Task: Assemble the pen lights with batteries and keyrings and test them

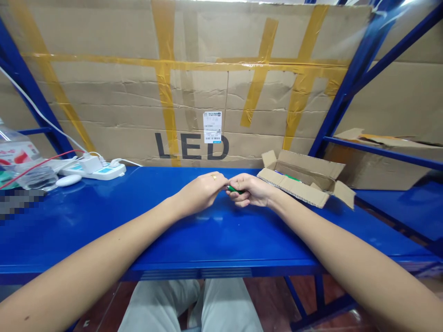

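Observation:
My right hand [249, 190] is closed around a small green pen-like object [235, 189], most of which is hidden in the fist. The thumb presses along its upper side. At the object's left end, the fingers of my left hand [204, 190] are pinched together, and the two hands touch there. A ring shows on the left hand. Both hands are just above the blue tabletop [207, 235]. To the right of my right hand stands an open cardboard box [294, 191], with thin green and blue items partly visible inside.
A large taped carton [131, 106] marked LED stands behind the table. On the left are a white power strip [107, 171] with plugged-in cords, a white oval object [68, 180] and a plastic bottle [20, 152]. Blue rack posts [346, 92] rise at the right, beside another carton [377, 163].

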Demonstrator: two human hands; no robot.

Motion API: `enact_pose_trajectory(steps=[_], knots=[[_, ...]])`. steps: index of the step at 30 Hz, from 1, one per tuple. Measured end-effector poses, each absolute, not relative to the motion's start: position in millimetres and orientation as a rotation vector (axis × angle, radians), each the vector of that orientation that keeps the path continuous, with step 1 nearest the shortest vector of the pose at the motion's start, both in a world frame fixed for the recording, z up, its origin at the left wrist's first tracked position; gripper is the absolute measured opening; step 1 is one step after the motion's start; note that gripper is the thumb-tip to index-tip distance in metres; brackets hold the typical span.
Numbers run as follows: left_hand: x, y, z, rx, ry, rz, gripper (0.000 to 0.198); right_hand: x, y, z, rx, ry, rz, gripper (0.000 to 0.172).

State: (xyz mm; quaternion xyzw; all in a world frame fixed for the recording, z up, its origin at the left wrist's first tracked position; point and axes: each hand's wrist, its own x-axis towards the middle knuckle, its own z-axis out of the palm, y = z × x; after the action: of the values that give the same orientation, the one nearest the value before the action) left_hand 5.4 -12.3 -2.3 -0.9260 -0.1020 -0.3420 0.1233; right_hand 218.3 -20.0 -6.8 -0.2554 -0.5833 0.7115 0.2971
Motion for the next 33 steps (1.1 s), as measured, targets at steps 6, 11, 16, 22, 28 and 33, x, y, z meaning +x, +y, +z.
enact_pose_trajectory(steps=[6,11,16,22,28,33], knots=[[7.3,-21.3,6.1,-2.500,-0.104,-0.816,0.033,227.0,-13.0,-9.8,-0.618,-1.457,2.250,0.016],[9.2,-21.3,6.4,-2.505,-0.065,-0.793,0.035,228.4,-11.7,-11.4,-0.636,-1.465,2.279,0.016],[10.0,-10.6,-4.3,-2.615,-0.217,-1.022,0.030,217.8,-20.0,-6.4,-0.657,-1.372,2.066,0.013],[13.4,-4.1,-11.7,-2.636,-0.431,-1.327,0.030,198.7,-25.3,-5.5,-0.655,-1.283,1.607,0.018],[17.1,-4.9,-14.2,-2.801,-0.642,-1.194,0.070,180.8,-22.9,-15.8,-0.663,-1.278,1.455,0.018],[14.5,-5.8,-10.8,-2.824,-0.758,-1.192,0.064,183.0,-19.8,-14.1,-0.841,-1.405,1.261,0.018]])
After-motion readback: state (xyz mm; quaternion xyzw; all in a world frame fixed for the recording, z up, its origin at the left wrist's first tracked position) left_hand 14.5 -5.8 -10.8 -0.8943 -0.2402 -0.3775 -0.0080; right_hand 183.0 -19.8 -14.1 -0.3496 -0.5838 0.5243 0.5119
